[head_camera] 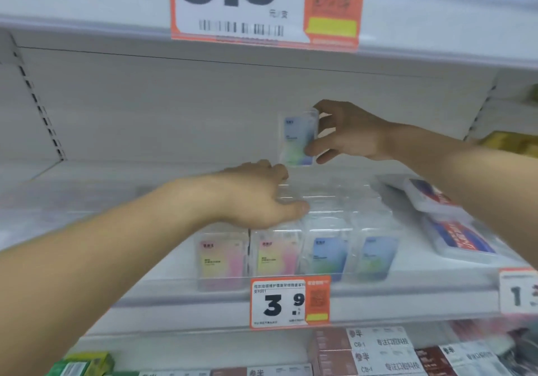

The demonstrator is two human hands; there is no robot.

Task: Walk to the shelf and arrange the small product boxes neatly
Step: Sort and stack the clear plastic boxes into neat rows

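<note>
Above the white shelf (pixel 407 291), the right hand (pixel 353 132) pinches a clear blue-and-green product box (pixel 298 138) upright between thumb and fingers, raised over the back of the row. Lower down, the left hand (pixel 256 198) rests palm down, fingers curled loosely, on top of the clear boxes. At the front edge stand two pink-and-yellow boxes (pixel 247 254) side by side, with two blue-and-green boxes (pixel 352 254) just to their right, behind a 3.9 price tag (pixel 288 303). Flat red-and-blue packs (pixel 454 227) lie further right.
</note>
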